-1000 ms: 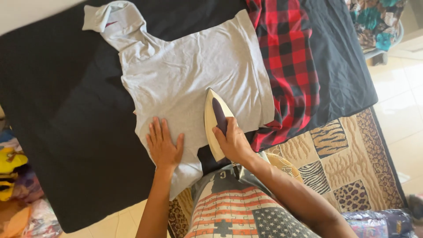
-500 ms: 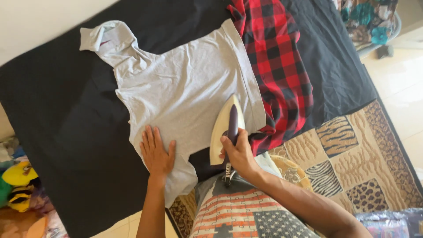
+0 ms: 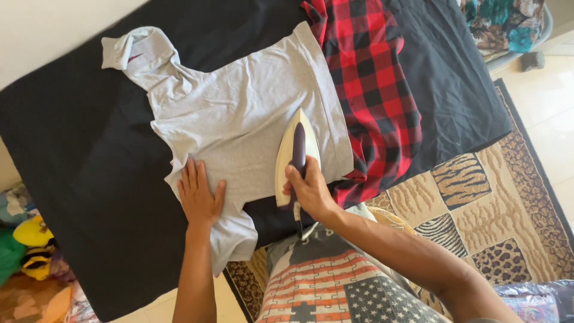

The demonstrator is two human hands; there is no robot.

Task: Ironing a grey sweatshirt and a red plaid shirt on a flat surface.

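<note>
The iron (image 3: 297, 157) is clamped in the right hand (image 3: 309, 190) grip, flat on the grey T-shirt (image 3: 239, 125). Just left of it, the left hand (image 3: 199, 196) is pressed open on the shirt's sleeve.

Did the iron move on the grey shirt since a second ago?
Yes. The iron, held in the right hand, has slid up the grey shirt from its near edge toward the middle, closer to the red checked cloth.
</note>
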